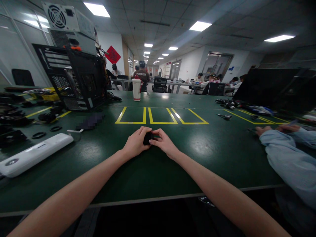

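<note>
Between my two hands, just above or on the green table (158, 174), is a small black object (147, 138). Its kind is hard to make out, since fingers cover most of it. My left hand (137, 141) wraps round it from the left, fingers closed over the top. From the right, my right hand (163, 142) pinches its edge with thumb and fingertips. Beyond the hands, yellow tape outlines (163, 123) form three boxes on the tabletop.
A black computer case (86, 82) with a power supply (69, 23) on top stands left. Nearby lie a white power strip (37, 153) and black rings (39, 135). A white cup (136, 89) stands behind the boxes. At right, a co-worker's sleeve (283, 148) rests by a metal-tipped tool (224, 117).
</note>
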Demonstrator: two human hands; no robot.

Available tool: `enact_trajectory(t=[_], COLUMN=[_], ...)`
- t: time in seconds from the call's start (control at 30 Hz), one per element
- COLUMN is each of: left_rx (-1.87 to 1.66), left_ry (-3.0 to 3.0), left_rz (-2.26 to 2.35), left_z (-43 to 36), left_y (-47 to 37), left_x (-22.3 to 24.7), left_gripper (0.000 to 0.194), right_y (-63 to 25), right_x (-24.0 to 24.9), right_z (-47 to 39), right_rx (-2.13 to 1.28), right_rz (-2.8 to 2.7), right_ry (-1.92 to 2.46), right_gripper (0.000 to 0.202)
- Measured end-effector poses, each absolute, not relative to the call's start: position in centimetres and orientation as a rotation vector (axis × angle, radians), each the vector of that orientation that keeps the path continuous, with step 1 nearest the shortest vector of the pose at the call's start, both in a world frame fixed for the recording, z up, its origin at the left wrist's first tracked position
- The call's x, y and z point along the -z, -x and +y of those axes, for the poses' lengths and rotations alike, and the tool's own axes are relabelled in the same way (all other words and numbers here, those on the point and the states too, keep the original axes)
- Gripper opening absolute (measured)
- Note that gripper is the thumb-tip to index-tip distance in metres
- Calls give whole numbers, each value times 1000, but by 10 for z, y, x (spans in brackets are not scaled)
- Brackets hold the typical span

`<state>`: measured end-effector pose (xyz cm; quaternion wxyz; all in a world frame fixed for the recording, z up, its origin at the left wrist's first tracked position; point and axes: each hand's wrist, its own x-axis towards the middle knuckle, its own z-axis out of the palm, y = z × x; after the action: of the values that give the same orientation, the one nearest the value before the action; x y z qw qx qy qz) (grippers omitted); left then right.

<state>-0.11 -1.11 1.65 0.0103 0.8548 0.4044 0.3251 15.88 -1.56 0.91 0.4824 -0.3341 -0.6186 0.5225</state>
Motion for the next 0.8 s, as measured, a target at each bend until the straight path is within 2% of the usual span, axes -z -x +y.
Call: enact_trajectory(t=[0.13, 0.33, 0.53, 0.8], left_rx=[-1019, -1020, -999, -1019], left_ry=[-2666, -2650, -2650, -2662], left_rz=[1264, 1256, 1259, 1269], left_z=[-10, -11, -12, -11], left_y=[1, 1, 1, 0], left_x=[-15, -16, -18, -16], left_gripper=[57, 57, 57, 57], right_y=[-158, -159, -160, -159], right_x=[-12, -18, -14, -8], right_z=[-17, -18, -18, -14], right_rx=[-1246, -1279, -1327, -1226], right_rz=[-1513, -1488, -1484, -1514], right_ry=[835, 896, 854, 819], right_gripper=[25, 35, 36, 25])
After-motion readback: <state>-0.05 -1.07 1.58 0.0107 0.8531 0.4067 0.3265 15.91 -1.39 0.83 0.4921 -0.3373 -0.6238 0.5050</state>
